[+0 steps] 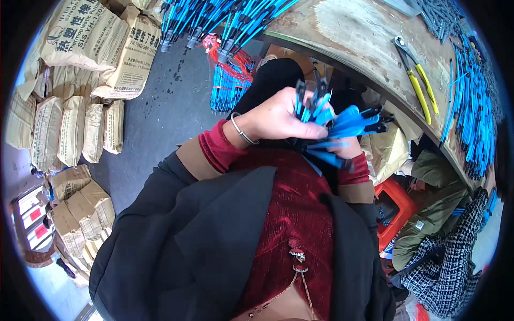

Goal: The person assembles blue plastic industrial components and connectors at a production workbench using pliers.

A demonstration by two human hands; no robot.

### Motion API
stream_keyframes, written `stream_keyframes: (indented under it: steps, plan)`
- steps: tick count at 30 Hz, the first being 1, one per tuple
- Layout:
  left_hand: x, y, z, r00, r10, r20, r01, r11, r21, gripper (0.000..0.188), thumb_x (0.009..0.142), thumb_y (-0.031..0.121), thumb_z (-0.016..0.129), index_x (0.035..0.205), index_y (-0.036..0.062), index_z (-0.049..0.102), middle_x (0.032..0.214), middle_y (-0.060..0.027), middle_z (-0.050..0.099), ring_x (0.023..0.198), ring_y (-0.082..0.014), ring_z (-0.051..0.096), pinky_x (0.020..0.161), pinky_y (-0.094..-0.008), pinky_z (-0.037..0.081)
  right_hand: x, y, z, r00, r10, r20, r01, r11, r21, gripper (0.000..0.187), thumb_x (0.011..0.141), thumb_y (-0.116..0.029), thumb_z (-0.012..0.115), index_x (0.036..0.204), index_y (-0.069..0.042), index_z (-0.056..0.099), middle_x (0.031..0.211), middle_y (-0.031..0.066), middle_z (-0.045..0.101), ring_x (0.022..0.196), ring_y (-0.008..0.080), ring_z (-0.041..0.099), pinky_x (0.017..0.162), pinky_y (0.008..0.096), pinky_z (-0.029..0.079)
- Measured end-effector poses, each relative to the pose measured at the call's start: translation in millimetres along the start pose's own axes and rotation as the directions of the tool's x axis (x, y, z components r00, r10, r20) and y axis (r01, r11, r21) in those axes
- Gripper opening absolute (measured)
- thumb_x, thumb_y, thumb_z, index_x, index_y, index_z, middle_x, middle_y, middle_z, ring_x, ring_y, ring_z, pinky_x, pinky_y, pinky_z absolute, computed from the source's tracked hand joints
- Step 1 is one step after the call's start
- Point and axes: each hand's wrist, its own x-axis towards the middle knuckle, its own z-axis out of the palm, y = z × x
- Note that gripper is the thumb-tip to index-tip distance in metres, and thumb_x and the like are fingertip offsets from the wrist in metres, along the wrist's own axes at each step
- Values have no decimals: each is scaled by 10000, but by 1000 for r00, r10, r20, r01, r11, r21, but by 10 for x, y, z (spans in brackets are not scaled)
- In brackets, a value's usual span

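Near my lap, my left hand (281, 116), with a bangle at its wrist, is closed round a bunch of thin blue strips with black ends (348, 122). The strips fan out to the right and are smeared by motion. Behind and below them is my right hand (349, 148), gripping the same bunch from the other side; most of its fingers are hidden by the strips. Several bundles of similar blue strips (227, 21) overhang the floor at the top. Beneath these hang red cords (234, 63), by another upright blue bundle (227, 93).
A worn wooden bench (353, 32) runs along the upper right. On it lie yellow-handled pliers (418, 80) and a heap of blue strips (474, 107). Stacked paper sacks (80, 32) line the left. At right are a red plastic stool (399, 200) and another person's olive trousers (436, 195).
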Motion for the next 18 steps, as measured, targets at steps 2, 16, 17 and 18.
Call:
stream_keyframes:
  steps: [2, 16, 17, 18]
  plan:
    - [-16, 2, 22, 999, 3, 45, -2, 1000, -16, 152, 789, 136, 706, 860, 31, 623, 814, 18, 606, 763, -73, 545, 701, -258, 449, -14, 33, -21, 999, -9, 41, 10, 1000, -29, 589, 626, -37, 714, 1188, -8, 541, 917, 22, 614, 792, 140, 589, 756, 299, 476]
    - [24, 66, 118, 978, -78, -193, 79, 997, -6, 129, 804, 91, 670, 874, 9, 599, 703, -19, 597, 697, -93, 581, 646, -245, 465, -225, -129, 437, 874, -198, -444, 158, 979, -126, 202, 730, -9, 707, 881, -14, 572, 834, 18, 590, 752, 110, 563, 669, 256, 456]
    - [-10, 83, 132, 980, -55, -189, 58, 998, 10, 129, 804, 91, 670, 874, 9, 599, 703, -19, 597, 697, -93, 581, 646, -245, 465, -247, -173, 422, 899, -222, -378, 153, 967, -203, 195, 734, 2, 704, 877, -14, 573, 830, 20, 589, 752, 110, 564, 668, 256, 458]
    - [-21, 97, 136, 987, -61, -150, 61, 998, -5, 116, 792, 86, 670, 862, 18, 608, 787, -31, 585, 762, -110, 573, 697, -267, 463, -246, -177, 399, 888, -259, -381, 181, 956, -229, 195, 734, 2, 704, 877, -14, 573, 830, 20, 589, 752, 110, 564, 668, 256, 458]
